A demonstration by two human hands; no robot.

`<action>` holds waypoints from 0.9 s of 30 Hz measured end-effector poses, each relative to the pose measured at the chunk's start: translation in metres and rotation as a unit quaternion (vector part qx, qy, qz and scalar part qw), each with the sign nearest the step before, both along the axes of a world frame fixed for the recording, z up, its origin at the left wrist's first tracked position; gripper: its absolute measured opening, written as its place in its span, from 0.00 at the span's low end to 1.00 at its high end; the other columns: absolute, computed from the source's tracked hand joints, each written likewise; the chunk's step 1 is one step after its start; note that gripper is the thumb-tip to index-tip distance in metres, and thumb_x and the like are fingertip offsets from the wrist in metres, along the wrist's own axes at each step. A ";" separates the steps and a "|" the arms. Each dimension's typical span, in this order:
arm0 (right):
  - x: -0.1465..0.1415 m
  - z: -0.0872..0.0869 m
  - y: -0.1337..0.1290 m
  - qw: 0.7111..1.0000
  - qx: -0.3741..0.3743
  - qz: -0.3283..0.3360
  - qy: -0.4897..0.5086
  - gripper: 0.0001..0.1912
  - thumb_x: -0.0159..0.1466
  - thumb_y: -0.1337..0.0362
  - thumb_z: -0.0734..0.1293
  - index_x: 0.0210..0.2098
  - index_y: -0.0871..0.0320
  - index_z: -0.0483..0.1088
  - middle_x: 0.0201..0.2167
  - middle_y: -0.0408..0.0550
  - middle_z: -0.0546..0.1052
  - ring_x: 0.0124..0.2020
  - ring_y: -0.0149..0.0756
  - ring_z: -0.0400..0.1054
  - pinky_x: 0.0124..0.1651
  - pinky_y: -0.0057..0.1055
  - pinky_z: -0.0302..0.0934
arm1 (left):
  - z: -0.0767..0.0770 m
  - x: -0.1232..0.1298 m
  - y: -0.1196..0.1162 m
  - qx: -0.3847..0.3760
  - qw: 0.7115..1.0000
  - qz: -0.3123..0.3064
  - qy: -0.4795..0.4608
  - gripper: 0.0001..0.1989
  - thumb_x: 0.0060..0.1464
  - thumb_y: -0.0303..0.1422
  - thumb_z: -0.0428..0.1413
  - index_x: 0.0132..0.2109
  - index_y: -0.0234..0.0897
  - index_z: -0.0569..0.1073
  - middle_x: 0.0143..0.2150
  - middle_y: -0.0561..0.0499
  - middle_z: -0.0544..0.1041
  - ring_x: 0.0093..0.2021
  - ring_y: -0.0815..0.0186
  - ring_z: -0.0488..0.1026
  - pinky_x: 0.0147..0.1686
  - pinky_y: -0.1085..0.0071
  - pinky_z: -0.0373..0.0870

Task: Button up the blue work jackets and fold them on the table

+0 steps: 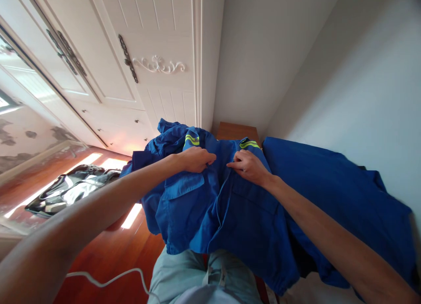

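Note:
A blue work jacket (187,203) with yellow-green stripes lies spread in front of me, its near part hanging over my lap. On its left front panel, my left hand (197,159) is closed, pinching the cloth close to the opening. My right hand (250,167) grips the opposite front edge, fingers curled and thumb side inward. A short gap separates the hands, with the jacket's blue inside showing between them. Pocket flaps show below each hand. The cloth right under the fingertips is hidden.
More blue cloth (315,185) spreads to the right by the wall. A wooden surface (238,130) shows behind the jacket. White cabinets (164,45) stand ahead and left. On the reddish floor (115,247) are a shiny dark bag (74,187) and a white cable (108,281).

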State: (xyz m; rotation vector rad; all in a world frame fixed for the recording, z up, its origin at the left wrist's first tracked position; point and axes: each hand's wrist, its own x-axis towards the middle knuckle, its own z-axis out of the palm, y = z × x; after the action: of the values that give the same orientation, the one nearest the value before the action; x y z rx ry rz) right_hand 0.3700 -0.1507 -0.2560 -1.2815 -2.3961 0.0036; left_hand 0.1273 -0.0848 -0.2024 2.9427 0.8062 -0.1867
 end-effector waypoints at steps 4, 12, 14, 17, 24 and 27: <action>-0.002 -0.011 -0.002 0.996 -0.047 0.042 0.057 0.15 0.69 0.64 0.60 0.44 0.50 0.79 0.32 0.48 0.71 0.35 0.35 0.65 0.42 0.33 0.60 | -0.008 0.010 -0.003 -0.023 0.998 -0.003 -0.050 0.16 0.50 0.24 0.52 0.45 0.42 0.72 0.43 0.48 0.77 0.43 0.58 0.74 0.39 0.67 0.66; -0.004 -0.032 -0.010 0.981 -0.065 0.033 0.182 0.15 0.64 0.70 0.62 0.42 0.52 0.79 0.40 0.49 0.70 0.43 0.37 0.68 0.48 0.35 0.64 | -0.037 0.026 -0.009 -0.014 0.997 0.050 -0.063 0.13 0.49 0.31 0.54 0.43 0.40 0.76 0.46 0.44 0.76 0.40 0.55 0.77 0.36 0.66 0.69; -0.002 -0.034 -0.013 0.975 -0.079 0.025 0.205 0.13 0.63 0.70 0.63 0.39 0.53 0.78 0.44 0.50 0.70 0.45 0.38 0.68 0.51 0.38 0.64 | -0.038 0.026 -0.008 -0.082 0.994 0.056 -0.056 0.13 0.47 0.31 0.55 0.43 0.38 0.73 0.39 0.47 0.78 0.34 0.59 0.77 0.34 0.68 0.69; 0.004 -0.036 -0.016 0.964 -0.116 0.010 0.240 0.08 0.63 0.67 0.65 0.36 0.55 0.77 0.51 0.51 0.70 0.46 0.38 0.69 0.51 0.39 0.65 | -0.036 0.022 -0.003 -0.228 0.971 0.061 -0.037 0.17 0.46 0.29 0.56 0.46 0.38 0.69 0.27 0.55 0.76 0.23 0.66 0.74 0.30 0.72 0.69; 0.011 -0.041 -0.021 0.954 -0.135 -0.005 0.269 0.03 0.62 0.63 0.68 0.33 0.56 0.72 0.37 0.48 0.75 0.41 0.38 0.70 0.50 0.39 0.65 | -0.031 0.012 0.016 -0.309 0.949 0.009 -0.064 0.14 0.50 0.28 0.54 0.45 0.38 0.73 0.27 0.54 0.77 0.28 0.67 0.76 0.32 0.75 0.69; 0.012 -0.042 -0.024 0.951 -0.128 0.004 0.281 0.04 0.62 0.62 0.68 0.33 0.56 0.72 0.39 0.49 0.74 0.43 0.38 0.70 0.51 0.39 0.64 | -0.029 0.014 0.016 -0.273 0.957 0.007 -0.092 0.10 0.52 0.29 0.56 0.43 0.36 0.75 0.33 0.52 0.80 0.24 0.70 0.75 0.35 0.74 0.70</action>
State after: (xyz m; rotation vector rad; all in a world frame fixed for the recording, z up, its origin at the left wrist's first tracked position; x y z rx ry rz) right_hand 0.3824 -0.1743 -0.2980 -1.1770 -1.9437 0.6159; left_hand 0.1411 -0.0687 -0.2311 2.3903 0.6234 -0.1088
